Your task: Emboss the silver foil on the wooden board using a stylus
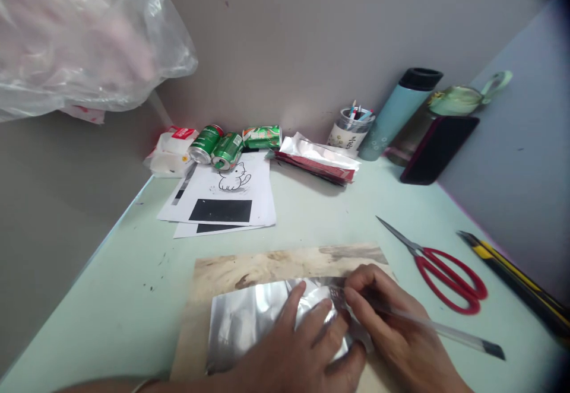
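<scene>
A shiny metal sheet (pixel 249 319) lies on a wooden board (pixel 267 265) at the near edge of the table. My left hand (pixel 303 345) presses down on the sheet with its fingers curled and pressed together. My right hand (pixel 392 333) sits just right of it, pinching a long thin clear tool (pixel 445 330) whose tip meets the sheet near my left fingertips. The tool's dark end points to the right.
Red-handled scissors (pixel 445 271) lie right of the board, a yellow-black cutter (pixel 516 280) beyond them. At the back are printed papers with a cat drawing (pixel 231 194), green cans (pixel 218 143), a tissue pack (pixel 171 152), a pen cup (pixel 351 129), a teal bottle (pixel 401 111) and a phone (pixel 439 146). A plastic bag (pixel 84 43) hangs upper left.
</scene>
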Action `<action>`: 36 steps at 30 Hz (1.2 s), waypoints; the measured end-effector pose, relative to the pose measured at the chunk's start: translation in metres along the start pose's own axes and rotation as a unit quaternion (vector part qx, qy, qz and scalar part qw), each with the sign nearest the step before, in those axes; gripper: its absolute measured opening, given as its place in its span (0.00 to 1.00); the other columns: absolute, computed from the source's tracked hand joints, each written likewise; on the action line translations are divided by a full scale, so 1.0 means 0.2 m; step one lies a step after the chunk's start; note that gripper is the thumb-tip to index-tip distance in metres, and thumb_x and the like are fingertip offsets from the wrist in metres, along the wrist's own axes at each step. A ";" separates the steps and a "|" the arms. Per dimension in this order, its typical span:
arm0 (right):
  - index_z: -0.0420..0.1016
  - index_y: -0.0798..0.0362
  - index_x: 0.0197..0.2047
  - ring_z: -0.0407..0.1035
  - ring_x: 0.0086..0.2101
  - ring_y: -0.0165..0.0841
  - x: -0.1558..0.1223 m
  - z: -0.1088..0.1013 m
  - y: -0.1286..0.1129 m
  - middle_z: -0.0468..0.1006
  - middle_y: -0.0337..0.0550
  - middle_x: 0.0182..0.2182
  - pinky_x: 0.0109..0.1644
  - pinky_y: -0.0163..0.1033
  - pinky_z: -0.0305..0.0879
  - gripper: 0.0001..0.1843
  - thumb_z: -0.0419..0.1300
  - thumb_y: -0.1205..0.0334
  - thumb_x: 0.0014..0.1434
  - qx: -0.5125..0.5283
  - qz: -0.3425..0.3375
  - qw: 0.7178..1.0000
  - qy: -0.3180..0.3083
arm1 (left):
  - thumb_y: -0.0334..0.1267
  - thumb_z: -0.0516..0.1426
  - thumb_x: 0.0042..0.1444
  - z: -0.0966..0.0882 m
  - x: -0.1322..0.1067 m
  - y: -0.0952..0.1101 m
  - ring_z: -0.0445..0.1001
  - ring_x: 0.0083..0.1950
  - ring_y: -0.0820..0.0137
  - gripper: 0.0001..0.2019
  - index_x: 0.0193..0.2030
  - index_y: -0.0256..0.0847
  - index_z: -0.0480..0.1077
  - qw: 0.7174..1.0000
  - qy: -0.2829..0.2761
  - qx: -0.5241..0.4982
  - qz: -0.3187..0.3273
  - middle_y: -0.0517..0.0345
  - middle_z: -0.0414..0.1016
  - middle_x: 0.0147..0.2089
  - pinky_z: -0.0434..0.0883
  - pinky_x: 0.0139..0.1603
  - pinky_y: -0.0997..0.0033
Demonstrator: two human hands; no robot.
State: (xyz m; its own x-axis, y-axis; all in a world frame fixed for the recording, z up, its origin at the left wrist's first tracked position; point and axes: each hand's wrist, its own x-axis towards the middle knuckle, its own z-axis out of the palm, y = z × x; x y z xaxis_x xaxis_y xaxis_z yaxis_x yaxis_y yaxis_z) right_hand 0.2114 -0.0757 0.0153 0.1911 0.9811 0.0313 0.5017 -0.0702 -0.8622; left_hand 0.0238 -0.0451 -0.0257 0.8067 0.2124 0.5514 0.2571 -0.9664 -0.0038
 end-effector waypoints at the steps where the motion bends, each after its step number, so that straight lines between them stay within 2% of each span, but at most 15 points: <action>1: 0.68 0.48 0.26 0.65 0.23 0.31 0.00 0.00 0.00 0.69 0.36 0.21 0.25 0.34 0.65 0.13 0.58 0.56 0.62 -0.005 0.004 1.000 0.001 | 0.39 0.55 0.70 0.00 0.00 0.00 0.75 0.53 0.59 0.09 0.50 0.42 0.74 1.000 0.012 0.000 -0.006 0.52 0.77 0.50 0.61 0.67 0.42; 4: 0.68 0.48 0.26 0.66 0.23 0.32 0.01 0.00 -0.01 0.70 0.37 0.21 0.25 0.35 0.66 0.13 0.58 0.54 0.61 -0.010 0.017 1.000 0.005 | 0.37 0.54 0.69 0.00 0.02 0.01 0.75 0.52 0.62 0.08 0.48 0.42 0.75 0.999 0.043 -0.001 -0.024 0.55 0.79 0.48 0.60 0.68 0.44; 10: 0.67 0.47 0.26 0.68 0.24 0.33 0.01 0.00 -0.02 0.71 0.37 0.21 0.26 0.35 0.67 0.14 0.57 0.52 0.62 -0.011 0.013 1.000 0.017 | 0.36 0.54 0.70 -0.01 0.03 0.00 0.75 0.50 0.63 0.07 0.46 0.43 0.74 0.998 0.054 -0.002 -0.029 0.56 0.79 0.47 0.63 0.66 0.45; 18: 0.67 0.47 0.27 0.68 0.24 0.33 0.00 0.00 -0.01 0.72 0.38 0.22 0.25 0.35 0.68 0.15 0.56 0.52 0.63 -0.037 0.024 0.999 0.000 | 0.37 0.55 0.69 -0.01 0.03 0.00 0.75 0.51 0.63 0.07 0.46 0.43 0.75 0.998 0.058 0.002 -0.026 0.57 0.80 0.47 0.65 0.65 0.46; 24: 0.67 0.48 0.28 0.67 0.24 0.32 -0.01 0.01 0.01 0.72 0.37 0.22 0.26 0.34 0.67 0.16 0.56 0.50 0.66 -0.040 0.021 0.999 -0.023 | 0.40 0.54 0.71 -0.01 0.02 -0.01 0.75 0.53 0.61 0.09 0.51 0.43 0.75 1.000 0.019 0.017 -0.008 0.55 0.78 0.51 0.68 0.62 0.45; 30: 0.66 0.48 0.30 0.67 0.26 0.32 -0.01 0.00 0.02 0.71 0.37 0.24 0.29 0.35 0.67 0.16 0.54 0.50 0.68 -0.044 0.034 0.997 -0.049 | 0.38 0.57 0.68 0.00 0.02 -0.01 0.75 0.53 0.62 0.08 0.50 0.43 0.75 0.998 0.046 0.030 -0.006 0.55 0.78 0.50 0.69 0.60 0.45; 36: 0.64 0.48 0.30 0.65 0.26 0.32 -0.02 -0.01 0.04 0.70 0.36 0.24 0.29 0.36 0.65 0.16 0.53 0.50 0.69 -0.040 0.028 0.997 -0.064 | 0.37 0.57 0.67 0.00 0.02 0.00 0.75 0.53 0.63 0.08 0.50 0.44 0.75 0.999 0.043 0.021 -0.015 0.55 0.78 0.49 0.69 0.61 0.45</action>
State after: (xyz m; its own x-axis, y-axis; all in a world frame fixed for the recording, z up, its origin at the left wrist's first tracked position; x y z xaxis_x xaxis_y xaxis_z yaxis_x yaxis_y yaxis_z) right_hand 0.2159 -0.0805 0.0085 0.1133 0.9900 -0.0845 0.5598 -0.1339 -0.8178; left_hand 0.0279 -0.0439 -0.0234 0.7503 0.2268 0.6210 0.3045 -0.9523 -0.0200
